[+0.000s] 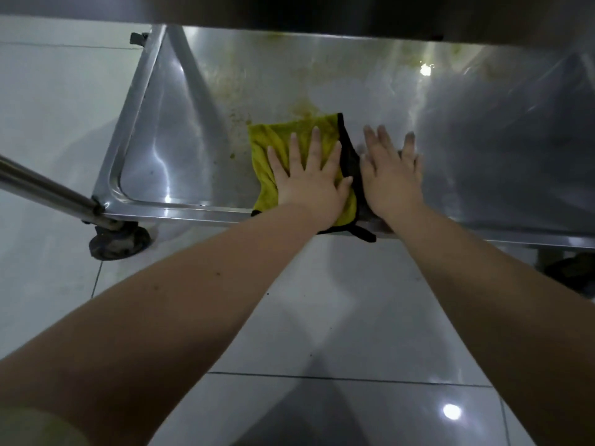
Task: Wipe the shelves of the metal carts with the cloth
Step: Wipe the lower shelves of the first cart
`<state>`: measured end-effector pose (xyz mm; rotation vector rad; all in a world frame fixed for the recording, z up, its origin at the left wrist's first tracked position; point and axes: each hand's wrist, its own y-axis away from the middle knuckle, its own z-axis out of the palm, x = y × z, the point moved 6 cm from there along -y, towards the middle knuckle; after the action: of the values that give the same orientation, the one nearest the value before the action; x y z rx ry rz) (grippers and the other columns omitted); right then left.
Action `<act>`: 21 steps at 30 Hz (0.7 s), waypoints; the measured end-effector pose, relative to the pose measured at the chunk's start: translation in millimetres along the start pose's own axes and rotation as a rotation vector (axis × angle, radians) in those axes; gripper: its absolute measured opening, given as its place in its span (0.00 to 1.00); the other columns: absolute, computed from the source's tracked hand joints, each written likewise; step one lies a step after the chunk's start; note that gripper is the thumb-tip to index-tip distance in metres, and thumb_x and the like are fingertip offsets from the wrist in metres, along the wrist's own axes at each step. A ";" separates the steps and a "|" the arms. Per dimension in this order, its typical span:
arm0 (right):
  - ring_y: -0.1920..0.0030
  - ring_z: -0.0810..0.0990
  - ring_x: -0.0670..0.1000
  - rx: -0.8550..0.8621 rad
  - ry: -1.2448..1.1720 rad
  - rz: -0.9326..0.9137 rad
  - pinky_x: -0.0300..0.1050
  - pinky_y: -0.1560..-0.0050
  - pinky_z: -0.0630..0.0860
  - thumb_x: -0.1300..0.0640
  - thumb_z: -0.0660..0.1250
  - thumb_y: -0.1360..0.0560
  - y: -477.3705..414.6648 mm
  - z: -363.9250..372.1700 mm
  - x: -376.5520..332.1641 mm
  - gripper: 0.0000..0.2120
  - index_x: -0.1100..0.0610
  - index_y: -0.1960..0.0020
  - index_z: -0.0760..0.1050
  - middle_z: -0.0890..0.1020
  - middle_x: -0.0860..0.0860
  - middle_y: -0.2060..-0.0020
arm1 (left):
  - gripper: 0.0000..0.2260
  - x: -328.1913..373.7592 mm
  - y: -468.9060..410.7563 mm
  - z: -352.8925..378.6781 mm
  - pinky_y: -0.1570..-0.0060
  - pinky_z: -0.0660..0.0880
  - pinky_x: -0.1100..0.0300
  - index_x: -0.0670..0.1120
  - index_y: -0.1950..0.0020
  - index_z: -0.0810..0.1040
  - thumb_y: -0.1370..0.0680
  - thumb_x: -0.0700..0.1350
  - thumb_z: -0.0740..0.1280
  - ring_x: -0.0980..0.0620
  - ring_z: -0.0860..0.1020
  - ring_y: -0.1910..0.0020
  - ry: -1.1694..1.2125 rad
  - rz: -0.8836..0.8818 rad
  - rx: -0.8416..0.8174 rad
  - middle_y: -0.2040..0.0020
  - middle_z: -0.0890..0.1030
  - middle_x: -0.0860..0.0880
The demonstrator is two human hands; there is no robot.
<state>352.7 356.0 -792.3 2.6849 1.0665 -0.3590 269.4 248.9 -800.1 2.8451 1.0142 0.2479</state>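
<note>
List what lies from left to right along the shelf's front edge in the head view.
Metal bar → caster wheel → left hand flat on the yellow cloth → right hand → second caster wheel.

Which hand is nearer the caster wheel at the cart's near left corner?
Left. The left hand lies flat on the yellow cloth, up and right of the caster wheel; the right hand lies farther right, beyond the left hand.

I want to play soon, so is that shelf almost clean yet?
Not yet. The near left part of the shelf looks shiny and free of marks. The left hand presses the yellow cloth flat, with the right hand flat beside it. Yellowish stains beyond the cloth are left.
</note>
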 end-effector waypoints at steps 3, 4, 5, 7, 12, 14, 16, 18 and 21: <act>0.23 0.42 0.62 -0.038 0.163 -0.064 0.61 0.24 0.41 0.45 0.43 0.16 0.5 10.8 6.9 0.24 0.45 0.21 0.47 0.49 0.46 0.21 | 0.28 -7.5 -0.9 5.5 0.38 0.35 0.23 0.65 0.23 0.41 0.23 0.69 0.39 0.35 0.36 0.24 -0.065 -0.015 0.010 0.21 0.37 0.53; 0.23 0.42 0.62 -0.038 0.193 -0.063 0.61 0.25 0.41 0.45 0.42 0.17 0.1 12.9 6.9 0.25 0.44 0.21 0.46 0.48 0.46 0.21 | 0.28 -16.0 -3.6 4.3 0.40 0.35 0.22 0.67 0.24 0.40 0.24 0.70 0.39 0.35 0.35 0.24 -0.072 0.000 0.015 0.21 0.37 0.55; 0.23 0.42 0.63 -0.039 0.210 -0.061 0.62 0.25 0.40 0.44 0.42 0.17 -0.6 14.8 6.0 0.25 0.44 0.21 0.45 0.47 0.46 0.21 | 0.28 -28.0 -7.6 2.3 0.40 0.34 0.22 0.70 0.25 0.40 0.25 0.72 0.39 0.34 0.35 0.25 -0.085 0.006 0.013 0.21 0.37 0.56; 0.23 0.42 0.63 -0.032 0.231 -0.063 0.64 0.25 0.40 0.43 0.41 0.17 -2.3 16.5 4.0 0.25 0.44 0.21 0.44 0.47 0.46 0.21 | 0.29 -59.5 -18.3 -4.0 0.40 0.34 0.21 0.73 0.27 0.39 0.27 0.74 0.39 0.34 0.35 0.25 -0.115 -0.028 0.008 0.21 0.37 0.58; 0.23 0.42 0.64 -0.004 0.261 -0.059 0.65 0.26 0.40 0.41 0.41 0.18 -3.7 19.2 0.6 0.27 0.43 0.21 0.42 0.46 0.47 0.21 | 0.28 -108.3 -37.6 -14.7 0.36 0.42 0.22 0.73 0.27 0.40 0.27 0.74 0.42 0.33 0.38 0.24 -0.084 -0.177 -0.001 0.21 0.38 0.59; 0.23 0.40 0.65 -0.016 0.287 -0.041 0.66 0.26 0.40 0.41 0.40 0.19 -5.1 21.1 0.5 0.27 0.43 0.21 0.39 0.44 0.47 0.21 | 0.28 -98.5 -41.7 -14.0 0.37 0.40 0.22 0.72 0.26 0.42 0.26 0.72 0.42 0.32 0.38 0.25 -0.076 -0.190 0.021 0.21 0.39 0.58; 0.23 0.40 0.65 -0.027 0.294 -0.030 0.67 0.26 0.39 0.41 0.38 0.19 -6.1 22.2 0.9 0.27 0.43 0.22 0.38 0.42 0.47 0.21 | 0.28 -76.0 -49.9 -12.4 0.38 0.39 0.22 0.70 0.26 0.43 0.25 0.71 0.43 0.30 0.38 0.25 -0.048 -0.177 0.035 0.21 0.40 0.56; 0.23 0.39 0.64 -0.034 0.312 -0.024 0.67 0.27 0.39 0.42 0.39 0.19 -6.0 24.1 0.8 0.27 0.45 0.21 0.37 0.41 0.48 0.21 | 0.27 -39.7 -63.0 -11.0 0.39 0.38 0.21 0.70 0.25 0.45 0.24 0.70 0.43 0.28 0.38 0.26 -0.045 -0.093 0.040 0.20 0.41 0.55; 0.23 0.39 0.62 -0.024 0.330 0.002 0.64 0.26 0.39 0.45 0.44 0.18 -6.6 24.7 4.1 0.30 0.52 0.21 0.37 0.41 0.48 0.21 | 0.26 13.0 -80.2 -9.0 0.40 0.36 0.21 0.70 0.25 0.46 0.23 0.67 0.43 0.28 0.37 0.26 -0.074 0.088 0.025 0.20 0.42 0.55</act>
<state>347.5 356.0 -817.7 2.7858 1.1422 0.1031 228.1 319.4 -802.5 2.9012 0.8852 0.1377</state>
